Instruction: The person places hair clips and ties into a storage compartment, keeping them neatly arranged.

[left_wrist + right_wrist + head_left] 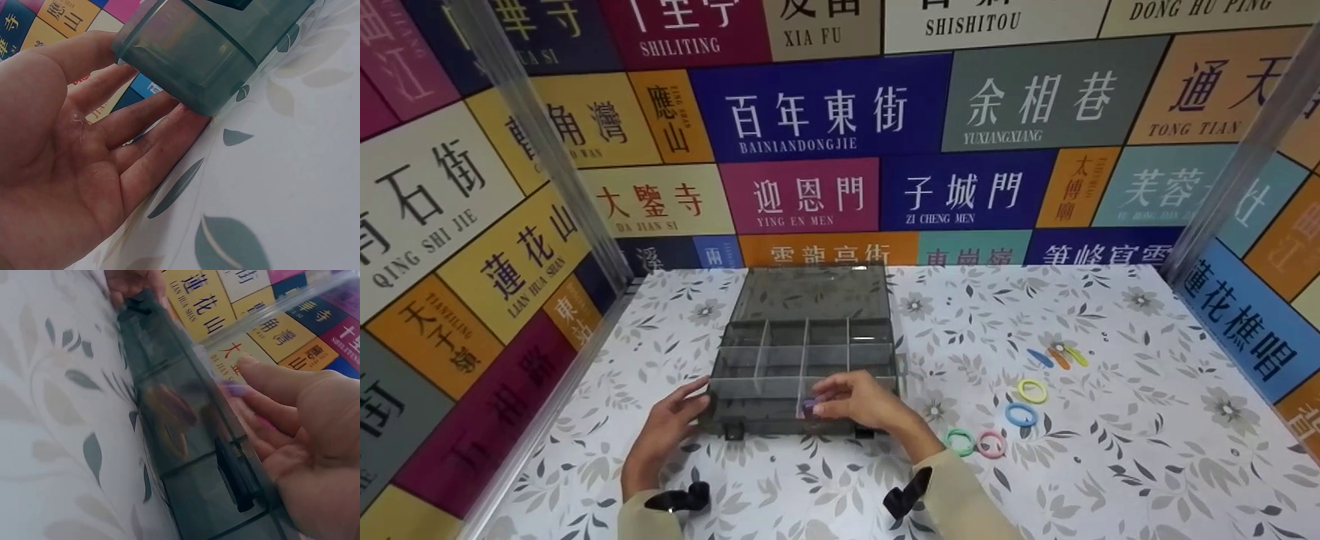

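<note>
**Right hand [856,401] pinches a small purple item [810,406] over a dark translucent plastic compartment box [765,409]**

Nearest are two beige sleeves [960,495]. The left hand [669,421] touches the box's left side, its fingers spread and nearly straight. The right thumb and fingers close narrowly on the purple item, just above the front compartments; its exact shape seems blurred and partly hidden. To the right, a green ring [948,441] and a pink ring [1003,444] lie side by side, with a blue ring [1009,415] and a yellow ring [1020,391] beyond. Farther back lie slim blue, orange and yellow-green pieces [1059,358]. Behind stands a colourful lettered wall [825,105].
</note>
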A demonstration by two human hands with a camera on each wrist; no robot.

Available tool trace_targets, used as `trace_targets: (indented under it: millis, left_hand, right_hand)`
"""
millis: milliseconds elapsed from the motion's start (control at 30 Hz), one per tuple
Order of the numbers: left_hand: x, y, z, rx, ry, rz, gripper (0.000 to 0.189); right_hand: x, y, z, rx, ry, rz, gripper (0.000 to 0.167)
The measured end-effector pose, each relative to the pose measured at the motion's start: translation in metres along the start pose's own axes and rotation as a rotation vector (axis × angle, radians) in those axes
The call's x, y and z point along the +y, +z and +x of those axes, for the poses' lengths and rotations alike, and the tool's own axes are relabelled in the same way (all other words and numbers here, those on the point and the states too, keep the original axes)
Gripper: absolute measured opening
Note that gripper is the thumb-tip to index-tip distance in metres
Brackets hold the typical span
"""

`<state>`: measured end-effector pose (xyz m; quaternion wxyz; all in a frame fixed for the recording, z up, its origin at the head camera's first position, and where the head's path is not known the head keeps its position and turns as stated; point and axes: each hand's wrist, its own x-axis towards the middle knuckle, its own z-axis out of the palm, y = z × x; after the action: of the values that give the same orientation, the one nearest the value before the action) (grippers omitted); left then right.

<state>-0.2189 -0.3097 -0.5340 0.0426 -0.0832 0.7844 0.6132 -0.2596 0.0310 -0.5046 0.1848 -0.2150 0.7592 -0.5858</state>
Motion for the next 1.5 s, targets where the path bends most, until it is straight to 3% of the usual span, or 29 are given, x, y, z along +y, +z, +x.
trace_targets:
  millis: [133, 400, 900, 1100, 1233, 1500]
  left_hand:
    - [0.0, 0.0, 0.001, -0.007, -0.006, -0.012, 0.055]
    - [-0.001, -0.001, 0.0, -0.019, -0.013, -0.003, 0.057]
    - [0.0, -0.001, 0.0, -0.031, -0.004, -0.001, 0.056]
    - [0.001, -0.003, 0.001, -0.029, -0.036, 0.007, 0.056]
    - [0.001, -0.002, 0.001, -0.026, -0.03, 0.001, 0.057]
    - [0.001, 0.0, 0.001, -0.032, -0.043, -0.006, 0.058]
  right_hand:
    - [-0.001, -0.002, -0.005, 0.03, 0.015, -0.167, 0.043]
    - [-0.006, -0.009, -0.011, 0.057, 0.028, -0.214, 0.044]
    - [-0.01, -0.029, -0.02, 0.036, -0.047, -0.18, 0.039]
    - [-0.018, -0.042, -0.026, 0.047, -0.074, -0.149, 0.041]
    - [-0.025, -0.055, -0.036, 0.049, -0.089, -0.119, 0.042]
    - [-0.031, -0.089, -0.065, 0.096, -0.126, -0.171, 0.039]
